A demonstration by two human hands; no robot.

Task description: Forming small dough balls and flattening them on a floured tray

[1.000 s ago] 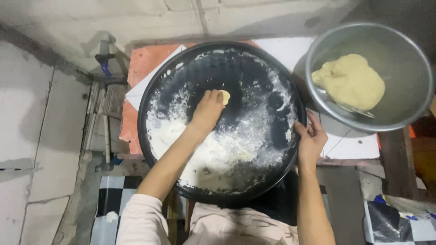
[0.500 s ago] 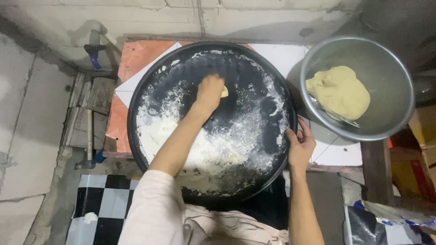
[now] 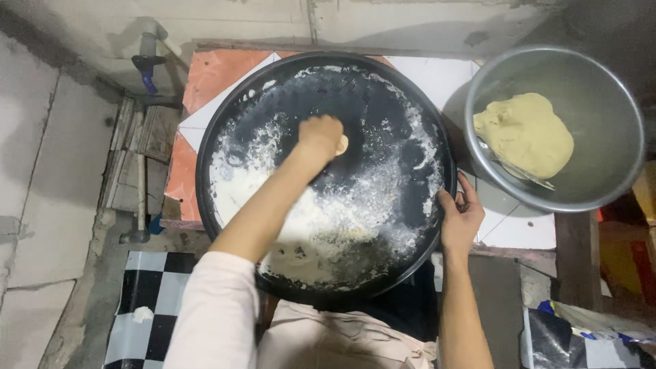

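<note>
Still pressing, the left hand curls on a small pale dough disc in the floury round black metal tray; the right hand grips its rim.

Small pale dough disc – flat on the floured, round black tray.

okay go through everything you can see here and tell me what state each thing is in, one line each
Round black tray: flat on the table, dusted with white flour.
Small dough piece: on the tray, pressed under the left hand.
Right hand: gripping the tray's rim.
Metal bowl: upright, holding a dough lump.
Tap: no water running.
</note>
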